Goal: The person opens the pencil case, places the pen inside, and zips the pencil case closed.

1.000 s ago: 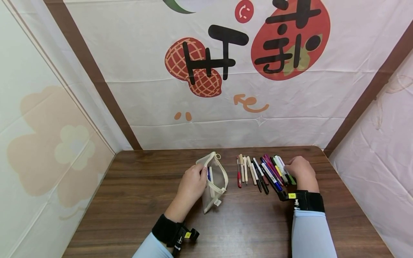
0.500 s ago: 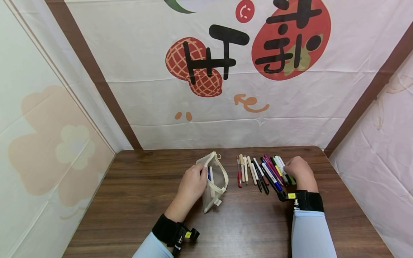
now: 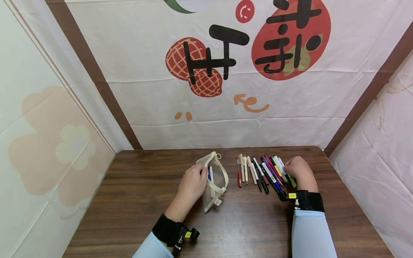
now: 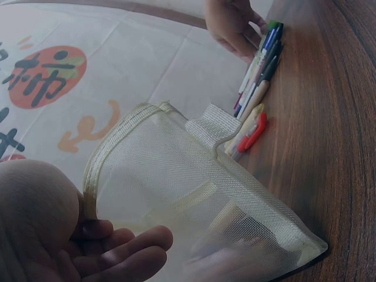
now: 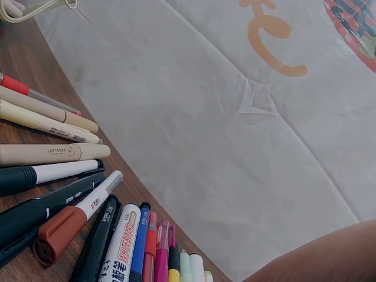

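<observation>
The left hand (image 3: 192,182) pinches the pouch (image 3: 209,200) by its rim near the table's (image 3: 129,200) far edge, probably so its mouth gapes. Toward the far right corner, the right hand (image 3: 301,172) meets the rowed pens (image 3: 271,176); whether its fingers grip one, I cannot tell.

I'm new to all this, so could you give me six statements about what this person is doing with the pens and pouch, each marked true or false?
1. The left hand holds the mesh pouch. True.
2. The pouch is zipped shut. False: its mouth gapes open.
3. The right hand is at the end of the row of pens farthest from the pouch. True.
4. In that row, the red pen lies nearest the pouch. True.
5. Nothing is inside the pouch. False: something blue and white shows through its mouth.
6. Both sleeves are red. False: they are light blue.
</observation>
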The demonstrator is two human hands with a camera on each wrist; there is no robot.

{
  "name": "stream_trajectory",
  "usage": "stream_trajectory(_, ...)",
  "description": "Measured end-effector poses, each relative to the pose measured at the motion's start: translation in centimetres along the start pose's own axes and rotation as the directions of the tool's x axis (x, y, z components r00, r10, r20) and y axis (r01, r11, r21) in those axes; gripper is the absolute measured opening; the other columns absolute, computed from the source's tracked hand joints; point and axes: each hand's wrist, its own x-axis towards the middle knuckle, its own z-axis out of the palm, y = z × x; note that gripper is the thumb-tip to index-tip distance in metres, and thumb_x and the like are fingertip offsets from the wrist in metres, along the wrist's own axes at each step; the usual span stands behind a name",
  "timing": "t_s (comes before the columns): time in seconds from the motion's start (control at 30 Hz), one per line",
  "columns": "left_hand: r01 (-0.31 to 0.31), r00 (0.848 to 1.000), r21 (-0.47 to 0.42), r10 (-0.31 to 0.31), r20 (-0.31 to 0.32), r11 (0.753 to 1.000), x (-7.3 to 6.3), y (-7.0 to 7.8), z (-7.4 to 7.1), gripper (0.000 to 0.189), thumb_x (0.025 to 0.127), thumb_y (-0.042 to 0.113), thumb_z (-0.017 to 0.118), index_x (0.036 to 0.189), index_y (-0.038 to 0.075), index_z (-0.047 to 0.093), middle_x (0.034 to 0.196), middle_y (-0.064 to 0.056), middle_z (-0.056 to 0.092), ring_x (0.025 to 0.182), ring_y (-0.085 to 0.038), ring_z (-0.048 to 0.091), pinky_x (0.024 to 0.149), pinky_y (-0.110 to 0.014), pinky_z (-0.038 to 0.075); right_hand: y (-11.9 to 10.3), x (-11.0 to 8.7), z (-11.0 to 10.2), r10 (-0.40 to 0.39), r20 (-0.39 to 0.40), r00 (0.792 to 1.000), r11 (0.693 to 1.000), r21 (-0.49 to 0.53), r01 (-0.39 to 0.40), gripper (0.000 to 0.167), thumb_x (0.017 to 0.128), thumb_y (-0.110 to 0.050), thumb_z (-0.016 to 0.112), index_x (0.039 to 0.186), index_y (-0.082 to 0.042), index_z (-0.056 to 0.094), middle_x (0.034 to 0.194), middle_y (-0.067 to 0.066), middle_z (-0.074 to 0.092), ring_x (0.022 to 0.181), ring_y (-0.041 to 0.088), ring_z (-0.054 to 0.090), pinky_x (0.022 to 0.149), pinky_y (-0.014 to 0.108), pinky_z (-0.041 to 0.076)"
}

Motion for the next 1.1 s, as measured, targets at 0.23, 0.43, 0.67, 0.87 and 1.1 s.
stream_trajectory(0.23,0.003,1.0,-0.002,-0.003,0.001,1.0,0.0,0.0,0.0,0.034,0.118,0.023,0.056,0.086,0.014,0.06,0.083,-0.007,0.058,0.074,-0.021,0.056,0.067,-0.036,0.048,0.2,0.4,0.0,0.01,0.013,1.0,1.0,-0.003,-0.01,0.05,0.106,-0.016,0.063,0.059,-0.021,0.046,0.062,-0.005,0.042,0.061,0.015,0.043,0.061,0.032,0.041)
stream_trajectory(0.43,0.001,1.0,-0.001,-0.001,-0.001,1.0,0.0,0.0,0.0,0.032,0.117,0.022,0.056,0.087,0.012,0.061,0.083,-0.007,0.057,0.074,-0.022,0.056,0.067,-0.037,0.049,0.0,0.3,-0.2,0.03,0.006,1.0,1.0,0.007,-0.03,0.039,0.107,-0.016,0.067,0.069,-0.013,0.061,0.076,0.003,0.061,0.075,0.021,0.057,0.068,0.035,0.049)
stream_trajectory(0.67,0.003,1.0,-0.004,-0.003,0.004,1.0,0.0,-0.1,0.1,0.032,0.118,0.022,0.056,0.088,0.013,0.062,0.084,-0.007,0.058,0.075,-0.022,0.057,0.067,-0.037,0.049,0.0,0.1,-0.5,0.014,-0.034,0.999,1.0,-0.008,-0.014,0.026,0.108,-0.015,0.064,0.093,0.003,0.076,0.098,0.02,0.075,0.083,0.028,0.067,0.074,0.042,0.057)
stream_trajectory(0.87,0.008,1.0,-0.012,-0.007,0.008,1.0,0.1,0.0,-0.2,0.033,0.118,0.023,0.055,0.088,0.013,0.063,0.084,-0.006,0.06,0.072,-0.019,0.058,0.066,-0.035,0.049,-0.8,-0.5,-1.2,0.021,-0.089,0.996,0.999,0.044,-0.017,0.039,0.113,-0.021,0.061,0.133,0.011,0.072,0.136,0.035,0.071,0.108,0.041,0.072,0.087,0.052,0.063)
stream_trajectory(1.1,0.03,0.999,-0.038,-0.029,0.033,0.999,-0.1,0.1,-0.2,0.034,0.119,0.024,0.053,0.09,0.013,0.064,0.084,-0.006,0.062,0.068,-0.017,0.058,0.063,-0.034,0.05,-3.1,-1.7,-1.5,-0.018,-0.161,0.987,0.984,0.174,0.046,0.045,0.115,-0.029,0.059,0.142,0.006,0.068,0.134,0.032,0.073,0.114,0.041,0.073,0.092,0.053,0.062)
